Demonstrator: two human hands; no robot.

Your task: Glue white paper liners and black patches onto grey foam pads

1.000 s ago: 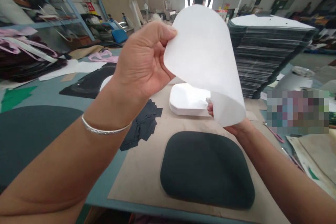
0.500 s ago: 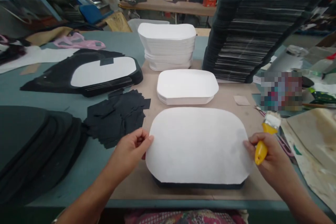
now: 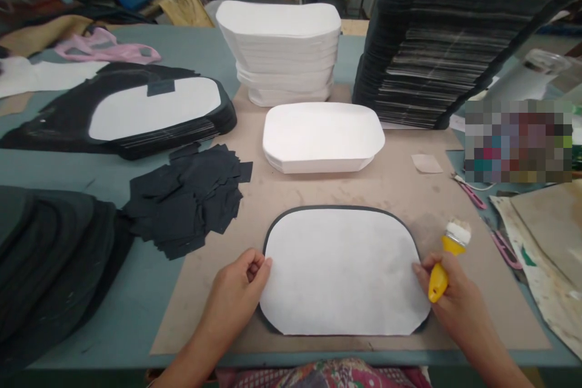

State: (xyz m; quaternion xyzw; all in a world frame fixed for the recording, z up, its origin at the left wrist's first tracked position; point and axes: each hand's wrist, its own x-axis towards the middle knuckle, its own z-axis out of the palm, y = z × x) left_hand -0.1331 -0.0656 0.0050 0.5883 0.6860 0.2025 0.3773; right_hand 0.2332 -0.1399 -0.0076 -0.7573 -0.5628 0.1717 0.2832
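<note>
The person's left hand lies at the near left edge of a thin, round-cornered white sheet, its fingers loosely curled and released, with the fingertips resting on the sheet without pinching it. The sheet lies flat on a dark foam pad, whose rim shows around its far edge, and the pad sits near the near edge of a tan cardboard board. The right hand is clenched around a yellow-handled brush with white-coated bristles pointing far, and one finger touches the sheet's right edge. Farther along the board stands a short stack of white shaped sheets, with a taller white stack beyond it. A tall black stack rises far right, and loose black offcuts lie left of the board on a blue-grey table.
</note>
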